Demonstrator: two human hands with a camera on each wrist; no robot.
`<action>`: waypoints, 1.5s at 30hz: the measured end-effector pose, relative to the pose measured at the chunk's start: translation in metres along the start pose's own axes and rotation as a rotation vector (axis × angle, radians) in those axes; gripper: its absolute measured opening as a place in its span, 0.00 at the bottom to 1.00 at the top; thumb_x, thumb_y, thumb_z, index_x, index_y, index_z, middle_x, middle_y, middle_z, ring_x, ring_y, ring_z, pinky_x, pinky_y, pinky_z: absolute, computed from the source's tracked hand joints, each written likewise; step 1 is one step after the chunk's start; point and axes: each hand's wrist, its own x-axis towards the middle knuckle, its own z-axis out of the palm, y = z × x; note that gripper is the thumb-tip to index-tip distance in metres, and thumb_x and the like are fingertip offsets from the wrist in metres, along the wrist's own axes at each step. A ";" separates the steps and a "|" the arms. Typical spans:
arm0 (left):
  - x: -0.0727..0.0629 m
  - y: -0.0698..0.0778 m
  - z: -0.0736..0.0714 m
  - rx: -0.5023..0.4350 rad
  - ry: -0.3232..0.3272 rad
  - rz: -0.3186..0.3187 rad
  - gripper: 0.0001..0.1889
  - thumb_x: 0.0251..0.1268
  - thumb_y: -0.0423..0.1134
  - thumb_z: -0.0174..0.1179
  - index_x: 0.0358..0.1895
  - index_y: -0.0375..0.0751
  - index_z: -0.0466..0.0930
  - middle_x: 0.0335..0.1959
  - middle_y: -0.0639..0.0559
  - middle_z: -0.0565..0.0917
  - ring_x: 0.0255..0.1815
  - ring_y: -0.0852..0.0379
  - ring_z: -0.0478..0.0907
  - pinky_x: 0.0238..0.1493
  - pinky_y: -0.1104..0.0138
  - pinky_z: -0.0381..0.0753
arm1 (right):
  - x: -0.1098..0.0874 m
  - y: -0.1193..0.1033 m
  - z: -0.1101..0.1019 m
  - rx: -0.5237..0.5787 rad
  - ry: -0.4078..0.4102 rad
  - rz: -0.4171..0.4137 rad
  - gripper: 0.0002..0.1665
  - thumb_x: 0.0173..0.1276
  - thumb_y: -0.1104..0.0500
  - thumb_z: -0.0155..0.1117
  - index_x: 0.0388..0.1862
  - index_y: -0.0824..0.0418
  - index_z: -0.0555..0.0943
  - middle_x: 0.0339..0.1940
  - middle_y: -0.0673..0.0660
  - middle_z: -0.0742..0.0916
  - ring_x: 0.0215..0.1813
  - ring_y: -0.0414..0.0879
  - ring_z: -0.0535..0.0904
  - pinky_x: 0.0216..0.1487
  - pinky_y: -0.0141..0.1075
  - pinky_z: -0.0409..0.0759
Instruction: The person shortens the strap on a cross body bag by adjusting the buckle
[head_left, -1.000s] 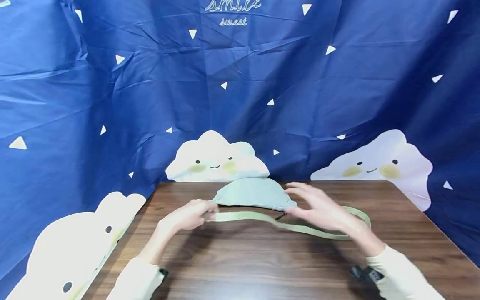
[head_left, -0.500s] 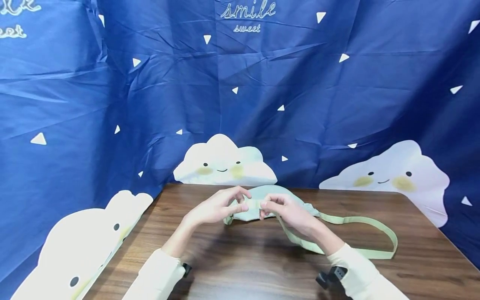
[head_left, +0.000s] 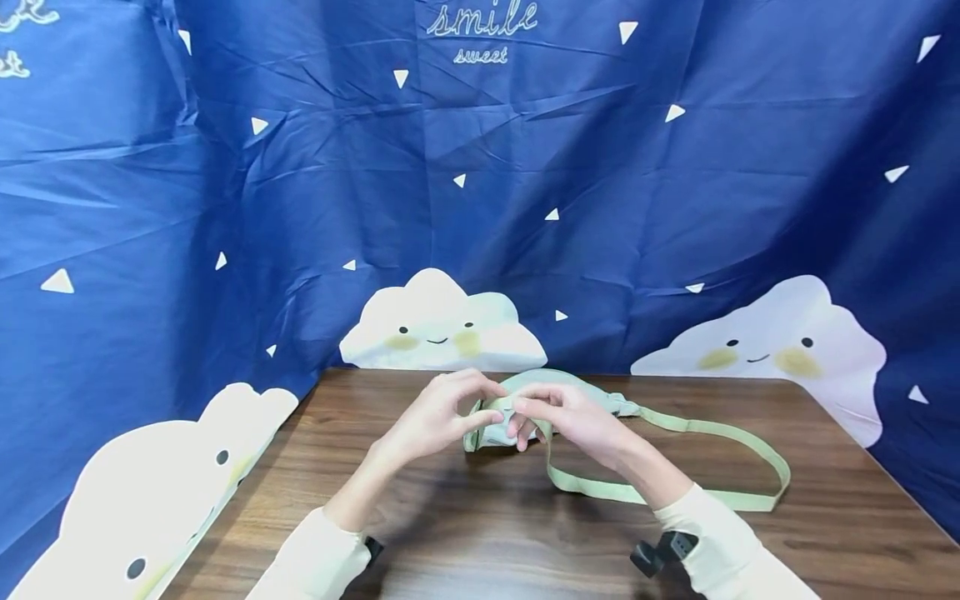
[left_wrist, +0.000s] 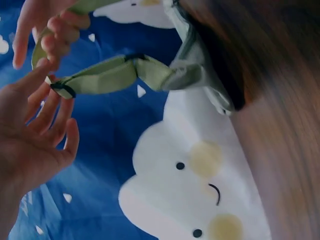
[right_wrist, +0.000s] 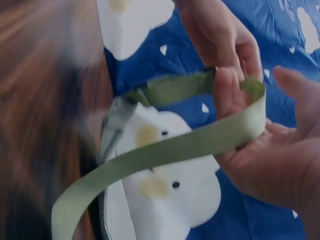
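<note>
Where the strap [right_wrist: 170, 150] loops — flat, ribbed — the right hand [head_left: 581, 421] grips it.

Makeshift studio-like spot: cloud-print backdrop cloth [head_left: 510, 167], wood-grain table [head_left: 517, 517].

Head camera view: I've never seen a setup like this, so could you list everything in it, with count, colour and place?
Bag: one, pale blue-green, far side of the table, partly hidden by the hands
Strap: one, light green, looping from the bag over the table to the hands
Table: one, brown wood-grain, below the backdrop
Backdrop: one, blue, behind the table
Cloud prints: three, white, lower left, centre and right
Triangle prints: many, white, scattered
Lettering: two patches, white, top centre and cut off top left
Wrist devices: two, black, one by each sleeve
Sleeves: two, cream, bottom
Left hand, right hand: two, bare, at the strap
</note>
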 end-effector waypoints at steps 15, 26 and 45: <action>-0.002 -0.009 0.000 -0.161 -0.087 -0.108 0.19 0.67 0.49 0.69 0.59 0.52 0.83 0.50 0.66 0.84 0.51 0.61 0.81 0.55 0.60 0.78 | -0.003 -0.003 -0.005 0.331 0.025 -0.117 0.08 0.71 0.65 0.49 0.33 0.66 0.75 0.33 0.63 0.87 0.34 0.51 0.73 0.41 0.39 0.69; 0.002 0.005 0.001 -0.206 0.052 -0.078 0.18 0.64 0.48 0.72 0.56 0.55 0.84 0.43 0.64 0.85 0.47 0.58 0.82 0.54 0.62 0.77 | -0.001 -0.004 -0.008 0.348 -0.033 -0.108 0.13 0.75 0.64 0.44 0.38 0.65 0.78 0.34 0.58 0.85 0.31 0.48 0.76 0.37 0.36 0.69; 0.001 0.012 -0.003 -0.038 0.158 0.083 0.16 0.59 0.41 0.75 0.50 0.46 0.85 0.39 0.58 0.83 0.41 0.58 0.79 0.46 0.70 0.76 | 0.001 0.000 0.005 0.056 0.073 -0.108 0.11 0.76 0.61 0.62 0.43 0.71 0.82 0.27 0.58 0.85 0.22 0.46 0.73 0.27 0.37 0.70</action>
